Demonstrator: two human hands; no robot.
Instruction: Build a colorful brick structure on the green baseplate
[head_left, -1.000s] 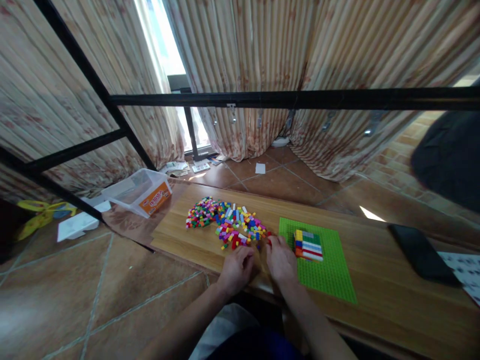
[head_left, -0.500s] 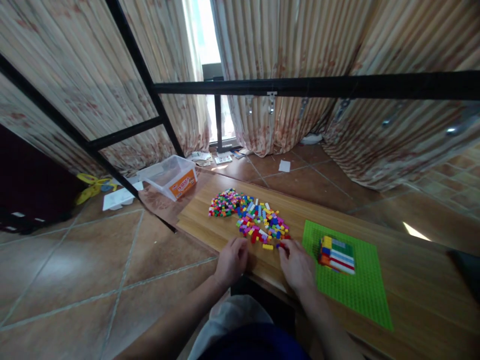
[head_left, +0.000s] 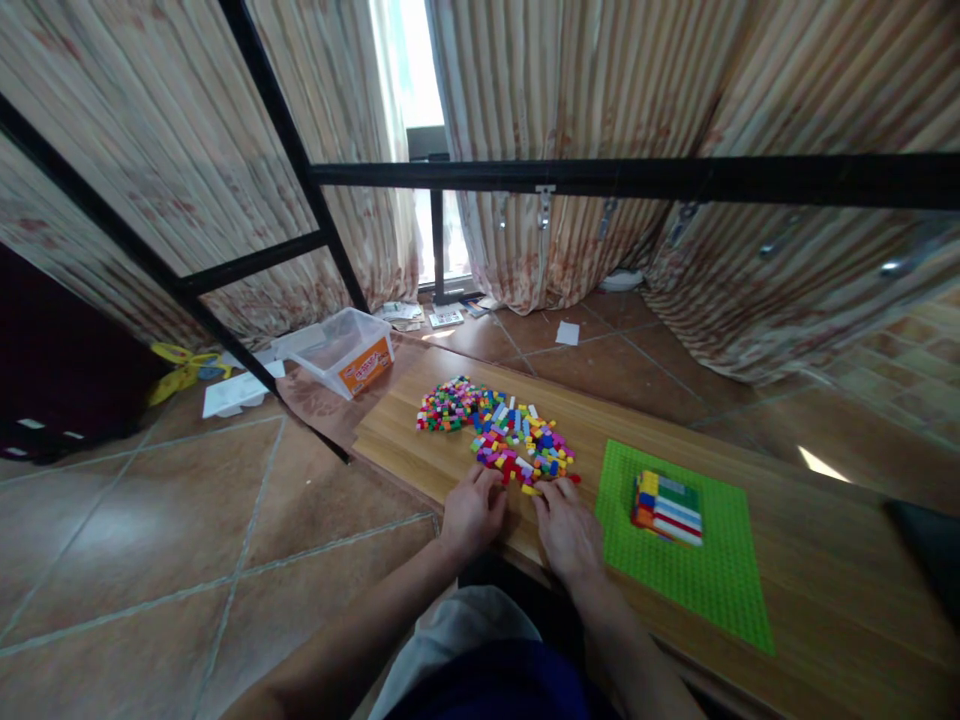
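A loose pile of small colourful toy bricks (head_left: pixel 517 430) lies on the wooden table. At its near left edge is my left hand (head_left: pixel 474 510), fingers curled toward the thumb beside some red bricks; whatever is between the fingertips is hidden. My right hand (head_left: pixel 568 528) pinches the end of a yellow brick (head_left: pixel 529 490) at the pile's near edge. To the right lies a green baseplate (head_left: pixel 697 590), bearing a built block of bricks (head_left: pixel 670 508) in yellow, blue, green, white, red and orange.
A clear plastic box (head_left: pixel 337 350) with an orange label stands beyond the table's left end. Black metal bars (head_left: pixel 600 178) run across in front of the curtains (head_left: pixel 510 90). A dark object (head_left: pixel 926 545) sits at the table's right.
My right hand has moved left from a dark brick to the yellow brick. The left hand has shifted slightly right and forward, reaching the pile's edge.
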